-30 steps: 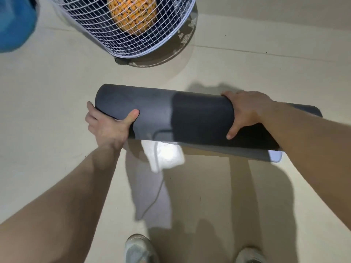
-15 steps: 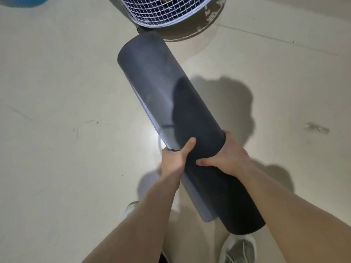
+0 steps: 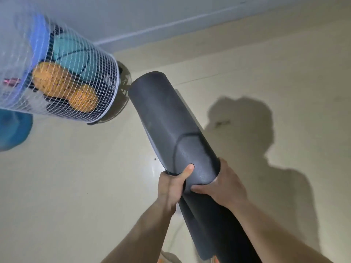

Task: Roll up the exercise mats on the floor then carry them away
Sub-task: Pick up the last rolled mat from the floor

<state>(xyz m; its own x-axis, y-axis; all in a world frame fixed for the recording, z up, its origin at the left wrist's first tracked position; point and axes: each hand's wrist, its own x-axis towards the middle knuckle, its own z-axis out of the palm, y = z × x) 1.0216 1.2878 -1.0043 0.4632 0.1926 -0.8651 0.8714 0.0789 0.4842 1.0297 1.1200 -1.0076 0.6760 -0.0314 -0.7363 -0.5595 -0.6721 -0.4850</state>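
A dark grey rolled exercise mat [image 3: 167, 122] is held off the floor, pointing away from me towards the wall. My left hand [image 3: 171, 185] grips it from the left side, thumb across the top. My right hand [image 3: 224, 186] wraps round it from the right at the same height. The mat's outer flap shows as a curved seam near the middle of the roll. Its near end drops below my arms towards the bottom edge.
A white wire-mesh basket [image 3: 106, 92] with orange and teal balls stands at the upper left, close to the mat's far end. A blue ball [image 3: 13, 130] sits at the left edge. Beige floor [image 3: 76, 177] runs to a pale wall [image 3: 171, 14] beyond. My shoe [image 3: 169, 258] shows below.
The mat has swung from lying crosswise to pointing forward, and both hands have come together round its middle. My view has lifted, so the wall and basket side now show.
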